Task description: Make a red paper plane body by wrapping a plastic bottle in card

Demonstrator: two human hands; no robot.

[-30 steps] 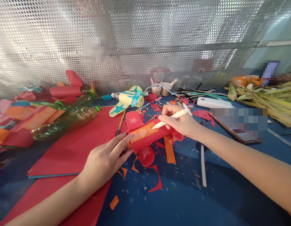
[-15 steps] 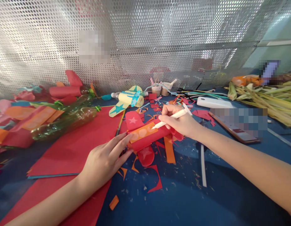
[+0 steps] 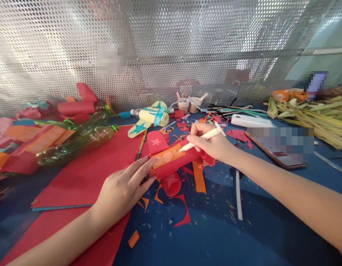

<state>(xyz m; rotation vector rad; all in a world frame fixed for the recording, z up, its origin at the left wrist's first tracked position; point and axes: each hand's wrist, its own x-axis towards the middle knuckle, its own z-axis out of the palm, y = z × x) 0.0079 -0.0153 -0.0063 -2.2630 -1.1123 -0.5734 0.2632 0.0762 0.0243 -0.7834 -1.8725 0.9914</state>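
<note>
A red paper-covered model airplane (image 3: 178,164) lies on the blue table, with star-marked wings and an orange strip (image 3: 168,157) of pale circles along its body. The fingers and thumb of my left hand (image 3: 123,186) are stretched out around its left end, holding it. My right hand (image 3: 208,142) is closed on a white marker pen (image 3: 197,141), its tip touching the orange strip near the right circle. The plane's far right end is partly hidden behind my right hand.
Red paper sheets (image 3: 88,177) lie at left, with green plastic bottles (image 3: 79,146) beyond. A yellow model airplane (image 3: 151,116) stands behind the red one. Paper scraps (image 3: 184,210) are scattered around. A phone (image 3: 276,151), a white device (image 3: 251,120) and dry husks (image 3: 317,120) lie at right.
</note>
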